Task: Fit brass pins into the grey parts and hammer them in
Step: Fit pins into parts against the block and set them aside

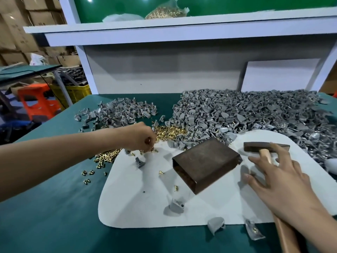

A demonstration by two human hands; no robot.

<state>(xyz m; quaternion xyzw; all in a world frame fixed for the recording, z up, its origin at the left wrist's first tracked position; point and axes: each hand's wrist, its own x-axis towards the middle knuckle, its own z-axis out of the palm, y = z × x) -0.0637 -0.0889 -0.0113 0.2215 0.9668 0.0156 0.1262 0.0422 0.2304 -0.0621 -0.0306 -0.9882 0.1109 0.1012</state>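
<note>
Brass pins (169, 132) lie heaped at the far edge of a white mat (145, 199), with more scattered to the left on the green table. My left hand (140, 137) reaches into them, fingers curled down, fingertips pinching pins. A big pile of grey parts (255, 110) fills the back right and a smaller pile (118, 110) the back left. A brown metal block (206, 163) sits mid-mat. The hammer (266, 147) lies to its right. My right hand (279, 181) rests over its wooden handle with fingers spread and straight. Loose grey parts (176, 207) lie near the mat's front.
A white shelf unit (164, 70) rises behind the table; a bag of brass pins (166, 12) sits on its upper shelf. Left of the table stand an orange stool (38, 101) and a yellow crate (78, 92). One grey part (253, 231) at the front edge holds a pin.
</note>
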